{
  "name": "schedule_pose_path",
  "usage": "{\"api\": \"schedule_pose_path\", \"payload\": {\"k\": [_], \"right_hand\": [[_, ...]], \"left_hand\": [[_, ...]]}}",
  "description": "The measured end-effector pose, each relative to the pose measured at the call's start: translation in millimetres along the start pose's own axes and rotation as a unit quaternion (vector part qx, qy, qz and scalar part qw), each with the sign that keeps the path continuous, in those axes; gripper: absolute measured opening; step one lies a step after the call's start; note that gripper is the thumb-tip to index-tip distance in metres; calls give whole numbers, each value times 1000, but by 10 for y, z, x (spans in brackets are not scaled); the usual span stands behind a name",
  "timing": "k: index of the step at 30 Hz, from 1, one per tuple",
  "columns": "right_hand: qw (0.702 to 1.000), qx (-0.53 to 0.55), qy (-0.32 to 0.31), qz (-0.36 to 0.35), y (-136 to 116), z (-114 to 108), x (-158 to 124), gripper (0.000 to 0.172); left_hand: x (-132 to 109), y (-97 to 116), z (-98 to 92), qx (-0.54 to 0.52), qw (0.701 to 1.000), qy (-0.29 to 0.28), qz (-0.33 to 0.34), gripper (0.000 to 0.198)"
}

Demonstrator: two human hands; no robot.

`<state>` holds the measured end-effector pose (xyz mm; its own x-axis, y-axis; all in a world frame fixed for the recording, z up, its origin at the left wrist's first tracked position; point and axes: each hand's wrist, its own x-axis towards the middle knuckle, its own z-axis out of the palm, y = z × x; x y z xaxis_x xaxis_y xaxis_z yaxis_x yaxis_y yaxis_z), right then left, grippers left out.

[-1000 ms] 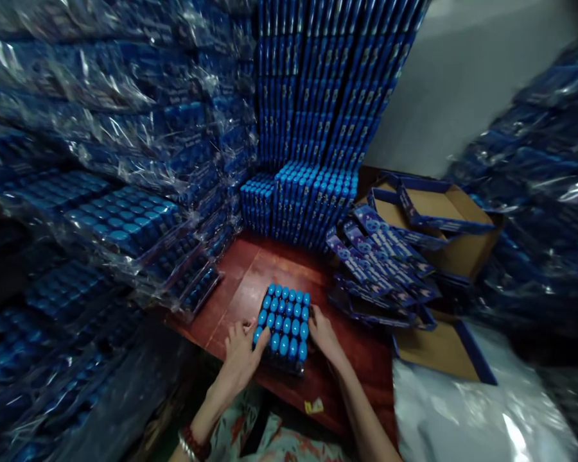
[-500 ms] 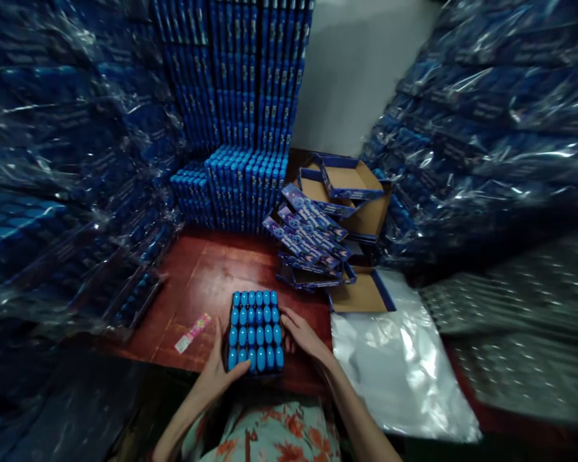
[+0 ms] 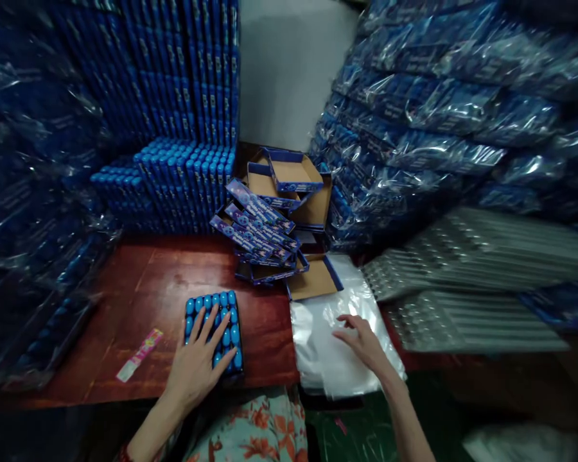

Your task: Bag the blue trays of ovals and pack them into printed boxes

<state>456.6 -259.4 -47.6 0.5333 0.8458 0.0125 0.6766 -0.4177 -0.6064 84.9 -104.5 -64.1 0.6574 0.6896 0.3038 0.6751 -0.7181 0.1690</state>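
Note:
A box of blue-capped tubes (image 3: 232, 317), packed in rows, stands near the table's front edge. My left hand (image 3: 196, 366) lies over its caps with the fingers spread and covers part of them. To the right, my right hand (image 3: 361, 340) is over a stack of clear plastic bags (image 3: 318, 359). Its fingers are curved and apart, with nothing visible between them. Whether the fingertips touch the plastic I cannot tell. Left of the box, a small pink and white strip (image 3: 139, 355) lies on the red-brown table (image 3: 173, 263).
Printed blue cartons (image 3: 257, 228) and open shallow trays (image 3: 315, 279) are heaped behind the bags. Tall stacks of blue tubes (image 3: 187, 167) stand at the back. Plastic-wrapped packs (image 3: 414, 122) rise on the right, with grey molded trays (image 3: 476, 276) below. More wrapped packs (image 3: 38, 224) line the left.
My right hand has left the box's side and moved right over the plastic bags. My left hand has shifted from the box's side onto its caps. The view has turned right.

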Motion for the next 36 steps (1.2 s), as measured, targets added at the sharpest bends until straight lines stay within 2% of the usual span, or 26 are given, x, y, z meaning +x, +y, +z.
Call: {"api": "schedule_pose_path", "payload": {"k": [1, 3, 7, 10, 12, 13, 15, 18, 22, 25, 27, 29, 31, 32, 33, 36], "right_hand": [[999, -15, -30, -15, 35, 39, -30, 36], [998, -24, -46, -34, 55, 167, -54, 35], [998, -1, -19, -60, 29, 371, 25, 21], [998, 10, -7, -57, 44, 342, 85, 22], [997, -1, -35, -69, 69, 285, 83, 20], [996, -13, -50, -76, 81, 267, 71, 26], [994, -32, -56, -86, 98, 270, 41, 34], [995, -16, -23, -94, 91, 345, 42, 20], [995, 8, -14, -98, 0, 321, 201, 29], [994, -22, -14, -105, -214, 103, 378, 32], [989, -82, -15, -122, -466, -83, 472, 34], [975, -154, -45, -157, -787, -244, 526, 33], [955, -204, -86, -199, -1126, -357, 545, 32], [945, -221, -101, -217, -1283, -400, 546, 32], [938, -234, -110, -230, -1424, -441, 542, 31], [927, -270, -119, -230, -1734, -605, 485, 30]], "left_hand": [[-4, -6, -10, 4, 1000, 2, 2, 62], [-5, -9, -32, 9, 1000, 4, 4, 61], [-1, -12, -28, 18, 1000, 1, 5, 60], [-16, -35, -2, 18, 1000, 6, 14, 60], [-34, -51, -8, 10, 1000, 17, 20, 60], [-43, -54, -24, 3, 1000, 24, 19, 59], [-54, -42, -85, -15, 999, 38, 10, 57], [-42, 24, -226, -58, 996, 63, 13, 56], [12, 164, -409, -128, 986, 91, 54, 57], [67, 323, -512, -174, 979, 66, 79, 56], [147, 490, -547, -195, 977, 28, 88, 62], [293, 707, -540, -202, 974, 8, 102, 85], [502, 943, -494, -200, 972, 12, 124, 107], [620, 1050, -464, -201, 971, 17, 130, 107], [740, 1141, -438, -208, 969, 17, 130, 98], [1063, 1262, -446, -298, 949, -9, 100, 60]]}}
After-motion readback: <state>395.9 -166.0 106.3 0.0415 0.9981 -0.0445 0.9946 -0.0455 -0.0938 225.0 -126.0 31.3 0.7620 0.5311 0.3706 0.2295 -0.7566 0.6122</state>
